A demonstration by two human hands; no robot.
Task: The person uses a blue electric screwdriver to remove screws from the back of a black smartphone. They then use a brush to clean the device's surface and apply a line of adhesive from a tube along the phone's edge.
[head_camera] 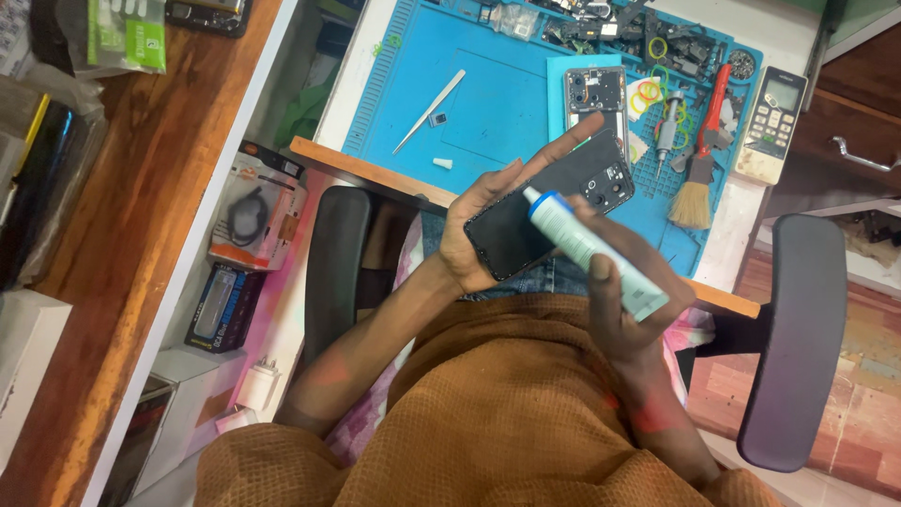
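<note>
Wide white table [751, 239] up top, blue mat [469, 103] spread across it, and the person sits over it in a black armchair [798, 338]. On the mat: an opened phone [595, 92], a brush [696, 192], tweezers [430, 111], with a remote [773, 124] on the table at the mat's right edge. Now the hands, above the lap, just short of the table's edge. Left hand [483, 221] cradles a black back cover [549, 207], palm under it, fingers stretched flat along its far side. Right hand [624, 300] is wrapped tight round a pale glue tube [596, 252], nozzle touching the cover's inner face. This looks like the gluing step, a bead going on. The next move, I'd judge, calls for a steady squeeze and a slow run along the cover's edge, keeping clear of the camera cutouts.
</note>
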